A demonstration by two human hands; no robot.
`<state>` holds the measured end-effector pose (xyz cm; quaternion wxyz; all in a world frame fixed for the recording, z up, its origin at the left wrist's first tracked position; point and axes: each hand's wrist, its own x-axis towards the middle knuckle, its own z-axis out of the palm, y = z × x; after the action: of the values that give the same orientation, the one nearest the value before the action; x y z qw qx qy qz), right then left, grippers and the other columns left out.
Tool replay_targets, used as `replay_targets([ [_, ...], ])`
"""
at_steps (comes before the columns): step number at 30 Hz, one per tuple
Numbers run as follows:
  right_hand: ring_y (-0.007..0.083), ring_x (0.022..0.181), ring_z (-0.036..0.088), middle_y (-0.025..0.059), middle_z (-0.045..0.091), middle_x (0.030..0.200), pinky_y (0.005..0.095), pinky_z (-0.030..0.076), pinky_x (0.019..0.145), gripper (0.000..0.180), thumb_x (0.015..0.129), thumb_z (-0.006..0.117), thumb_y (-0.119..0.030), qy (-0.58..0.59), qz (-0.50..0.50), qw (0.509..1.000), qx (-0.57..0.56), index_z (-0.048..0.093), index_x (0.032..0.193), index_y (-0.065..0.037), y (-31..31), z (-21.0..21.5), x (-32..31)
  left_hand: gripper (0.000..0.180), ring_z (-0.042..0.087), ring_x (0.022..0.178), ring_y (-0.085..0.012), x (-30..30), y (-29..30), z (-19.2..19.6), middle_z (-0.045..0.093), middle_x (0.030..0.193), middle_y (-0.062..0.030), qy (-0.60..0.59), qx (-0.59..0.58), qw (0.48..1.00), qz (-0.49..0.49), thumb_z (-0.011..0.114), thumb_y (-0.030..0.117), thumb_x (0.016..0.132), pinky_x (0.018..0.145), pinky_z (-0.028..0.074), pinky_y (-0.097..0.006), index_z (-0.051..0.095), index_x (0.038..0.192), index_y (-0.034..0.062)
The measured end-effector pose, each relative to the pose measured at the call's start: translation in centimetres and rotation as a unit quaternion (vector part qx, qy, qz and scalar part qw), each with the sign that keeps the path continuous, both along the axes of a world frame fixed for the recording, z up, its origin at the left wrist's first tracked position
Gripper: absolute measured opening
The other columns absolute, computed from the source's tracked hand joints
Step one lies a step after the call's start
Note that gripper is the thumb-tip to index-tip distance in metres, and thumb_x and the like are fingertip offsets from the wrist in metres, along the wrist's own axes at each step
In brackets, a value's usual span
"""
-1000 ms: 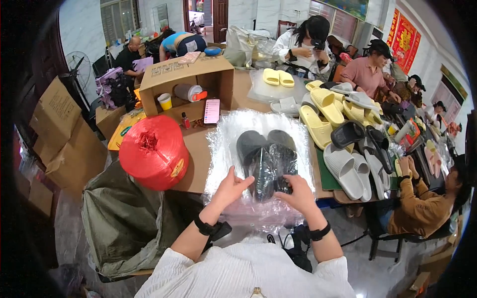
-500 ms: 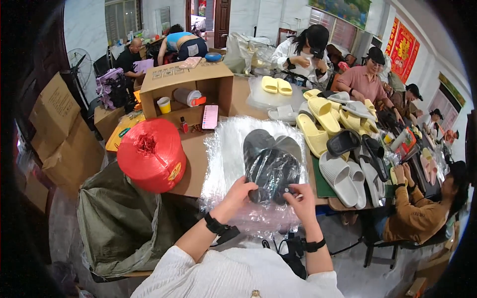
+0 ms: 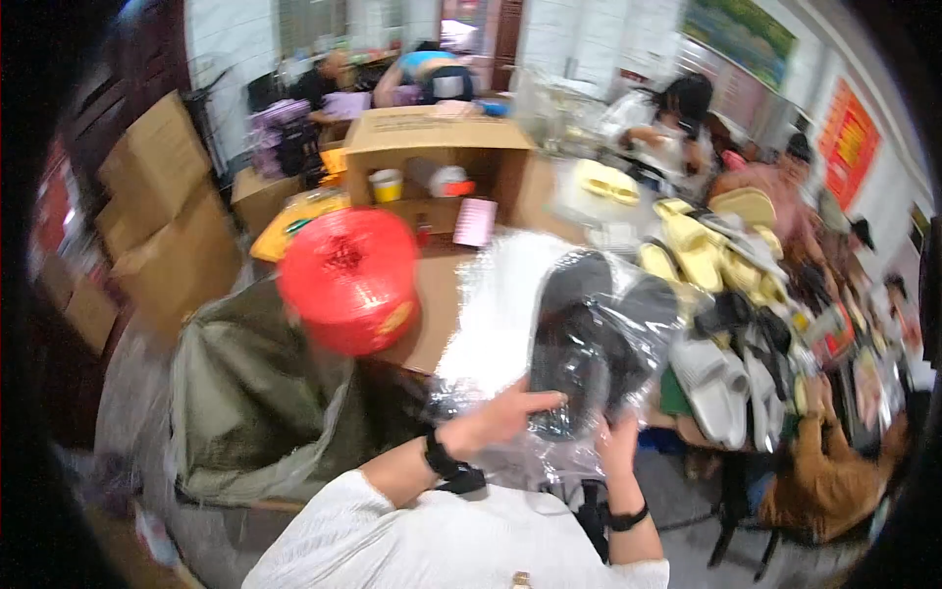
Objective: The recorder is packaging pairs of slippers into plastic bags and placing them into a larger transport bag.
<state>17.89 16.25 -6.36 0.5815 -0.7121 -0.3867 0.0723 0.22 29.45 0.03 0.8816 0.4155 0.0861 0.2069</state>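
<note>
A pair of dark slippers [image 3: 571, 344] lies inside a clear plastic bag [image 3: 579, 454], with the toe ends pointing away from me. My left hand [image 3: 496, 420] is closed at the near left edge of the bagged slippers, its thumb lying across the plastic. At the near right edge my right hand [image 3: 618, 450] grips the plastic, its fingers partly smeared by motion. Under and left of the pair lies a stack of shiny clear bags [image 3: 491, 314] on the table.
A red roll of plastic twine [image 3: 348, 280] stands left of the bags. Behind it is an open cardboard box [image 3: 442, 137] and a pink-screened phone [image 3: 475, 223]. Yellow slippers [image 3: 692, 236] and grey slippers [image 3: 714, 393] are heaped at right. A green sack [image 3: 255, 402] hangs front left. Several people work around.
The view has swung left, so the scene sits further right and is blurred. The bagged slippers have been lifted and tilted in my hands, with the pair more spread.
</note>
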Motion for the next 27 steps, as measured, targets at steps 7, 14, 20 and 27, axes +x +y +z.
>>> replay_targets([
  [7,0.0257,0.061,0.059,0.0123,0.062,0.07,0.0378,0.048,0.061,0.029,0.077,0.074,-0.023,-0.211,0.192,0.95,-0.126,0.065,0.089,0.002,-0.7,3.9,-2.9,0.071,0.054,0.115,-0.0187,-5.7,0.8,-0.1,0.058,0.127,-0.0118,0.116,0.161,0.961,0.191,0.076,0.014,0.077,0.102,0.043,-0.034,0.044,0.137,-0.0052],
  [14,0.0364,0.111,0.054,0.0204,0.057,0.12,0.0439,0.044,0.096,0.056,0.075,0.075,-0.018,-0.345,0.063,0.922,-0.163,0.056,0.125,0.0,0.5,3.0,0.5,0.048,0.061,0.098,-0.0202,-22.5,7.5,6.8,0.066,0.107,-0.0091,0.223,0.365,0.691,0.582,0.075,0.012,0.077,0.09,0.049,-0.036,0.056,0.119,-0.0023],
  [20,0.0407,0.121,0.046,0.0225,0.049,0.133,0.0465,0.037,0.105,0.063,0.074,0.076,-0.019,-0.292,0.09,0.928,-0.211,0.051,0.128,0.002,-0.5,1.4,2.8,0.049,0.065,0.101,-0.0334,-36.7,12.6,2.0,0.067,0.11,-0.0194,0.361,0.37,0.438,0.736,0.071,0.019,0.083,0.086,0.049,-0.041,0.052,0.122,-0.0009],
  [27,0.0385,0.121,0.048,0.0198,0.052,0.13,0.0456,0.038,0.104,0.056,0.074,0.076,-0.02,-0.278,0.074,0.936,-0.202,0.056,0.123,0.0,-0.8,1.1,2.5,0.08,0.056,0.114,-0.0473,-38.9,9.1,-12.5,0.057,0.123,-0.0342,0.611,0.227,0.519,0.552,0.074,0.032,0.076,0.095,0.046,-0.048,0.039,0.136,-0.0087],
])
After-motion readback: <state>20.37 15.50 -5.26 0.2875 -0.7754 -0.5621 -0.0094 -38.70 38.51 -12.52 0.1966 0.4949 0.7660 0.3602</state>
